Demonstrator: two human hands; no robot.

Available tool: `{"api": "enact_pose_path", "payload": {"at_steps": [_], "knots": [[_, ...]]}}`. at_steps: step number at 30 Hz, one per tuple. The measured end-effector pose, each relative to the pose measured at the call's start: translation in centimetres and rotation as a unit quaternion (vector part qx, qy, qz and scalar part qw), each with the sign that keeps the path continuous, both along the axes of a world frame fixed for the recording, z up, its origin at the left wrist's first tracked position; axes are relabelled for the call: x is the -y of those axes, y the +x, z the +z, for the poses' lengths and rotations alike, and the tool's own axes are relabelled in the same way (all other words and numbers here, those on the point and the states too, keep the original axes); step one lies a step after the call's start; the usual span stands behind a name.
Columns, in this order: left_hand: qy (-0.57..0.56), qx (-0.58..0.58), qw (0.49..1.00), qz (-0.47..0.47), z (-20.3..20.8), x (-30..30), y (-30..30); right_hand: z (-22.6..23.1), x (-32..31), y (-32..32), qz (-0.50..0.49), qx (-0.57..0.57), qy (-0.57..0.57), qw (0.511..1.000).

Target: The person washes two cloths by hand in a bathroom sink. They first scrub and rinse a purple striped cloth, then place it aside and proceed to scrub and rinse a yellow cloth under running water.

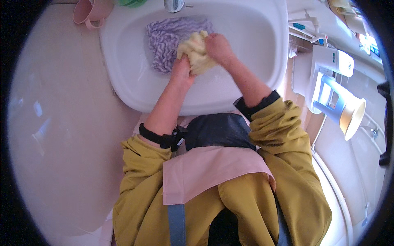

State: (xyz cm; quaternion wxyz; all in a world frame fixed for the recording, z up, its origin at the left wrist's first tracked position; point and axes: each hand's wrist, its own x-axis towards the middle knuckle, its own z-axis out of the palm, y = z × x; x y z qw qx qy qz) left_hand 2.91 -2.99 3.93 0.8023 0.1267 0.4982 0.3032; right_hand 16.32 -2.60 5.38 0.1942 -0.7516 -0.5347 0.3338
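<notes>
Both my hands are closed on a pale yellow cloth (196,51), bunched up above the white sink (246,78). My left hand (182,69) grips its lower left side, the fingers partly hidden by the folds. At the upper right of the cloth, my right hand (218,48) is curled in a fist around it. A crinkled lilac cloth (162,47) lies in the sink basin, behind and to the left of my hands. Part of it is covered by the yellow cloth.
A chrome faucet (174,5) stands at the sink's far edge. Left of it are a pink mug (88,13) and a green item (131,2), cut off by the frame. On the right are a white toilet (328,61), a blue and cream stool (338,102) and white pipes (308,20).
</notes>
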Motion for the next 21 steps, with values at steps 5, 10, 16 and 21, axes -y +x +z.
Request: {"api": "enact_pose_path", "payload": {"at_steps": [5,10,16,21], "knots": [[0.005,-0.065,0.998,-0.017,1.5,0.8,-2.8,-4.7,0.4,8.3,0.054,0.188,-0.027,0.980],[0.248,-0.505,0.777,-0.282,-2.2,1.4,-4.8,-4.5,1.9,6.8,0.013,0.296,-0.025,0.955],[0.291,-0.426,0.839,-0.173,-5.0,2.2,-4.0,-5.6,3.0,2.4,0.191,0.159,-0.032,0.968],[-0.040,-0.135,0.988,-0.063,1.4,0.4,-1.1,-6.6,2.7,0.6,-0.057,0.078,-0.026,0.995]]}}
